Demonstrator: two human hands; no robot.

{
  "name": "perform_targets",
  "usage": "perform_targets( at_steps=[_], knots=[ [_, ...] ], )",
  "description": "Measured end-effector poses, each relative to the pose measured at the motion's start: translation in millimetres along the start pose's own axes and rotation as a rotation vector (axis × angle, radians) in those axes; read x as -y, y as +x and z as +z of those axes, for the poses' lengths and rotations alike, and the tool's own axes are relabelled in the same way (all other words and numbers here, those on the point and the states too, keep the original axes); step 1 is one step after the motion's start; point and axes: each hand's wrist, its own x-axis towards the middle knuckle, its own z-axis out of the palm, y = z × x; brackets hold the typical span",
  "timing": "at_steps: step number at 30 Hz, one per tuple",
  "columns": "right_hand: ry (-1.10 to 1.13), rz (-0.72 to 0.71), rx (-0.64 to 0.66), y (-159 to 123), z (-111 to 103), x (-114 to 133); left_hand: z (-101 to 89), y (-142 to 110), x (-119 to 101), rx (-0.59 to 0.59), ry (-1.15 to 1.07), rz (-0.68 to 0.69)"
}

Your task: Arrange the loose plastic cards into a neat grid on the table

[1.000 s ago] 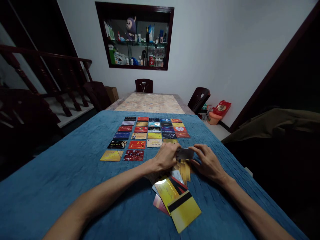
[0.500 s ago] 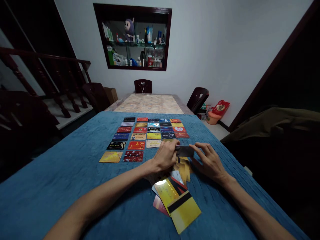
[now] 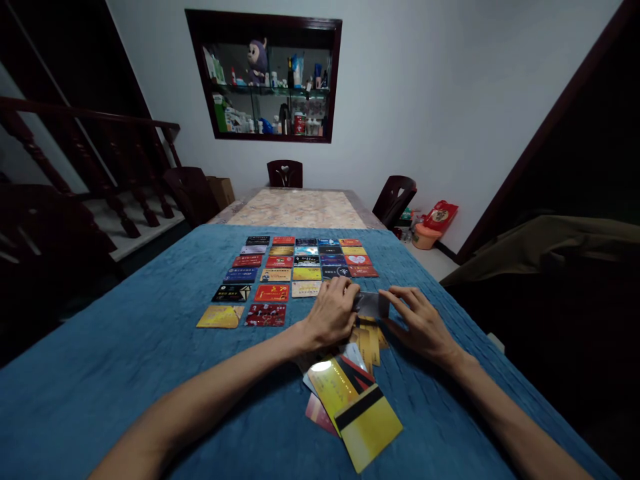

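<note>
A grey plastic card (image 3: 373, 305) is held up between my two hands, over the cloth. My left hand (image 3: 333, 308) grips its left end with curled fingers. At its right end, my right hand (image 3: 419, 323) pinches the edge between fingertips and thumb. Under and nearer than the hands lies a loose pile of cards: gold cards (image 3: 369, 343), a yellow card with a black stripe (image 3: 370, 433), another yellow card (image 3: 325, 387) and a pink card (image 3: 320, 412). Beyond my left hand, several cards such as a red card (image 3: 271, 293) and a dark red card (image 3: 265, 315) lie in rows.
A blue cloth (image 3: 150, 347) covers the near part of the table, with a patterned tabletop (image 3: 300, 207) beyond. Dark wooden chairs (image 3: 395, 200) stand around it. On the right are a dark green garment (image 3: 545, 247) and a pink bucket (image 3: 426, 235). A wall cabinet (image 3: 273, 83) holds bottles and a plush toy.
Both hands keep their hold on the grey card, which has shifted only slightly. The rows and the loose pile stay as they were.
</note>
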Motion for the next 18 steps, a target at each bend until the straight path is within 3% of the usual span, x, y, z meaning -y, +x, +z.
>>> perform_targets(
  at_steps=[18],
  knots=[
    [0.061,-0.035,0.12,1.9,1.0,-17.4,6.7,3.3,3.2,0.037,0.174,0.093]
  ],
)
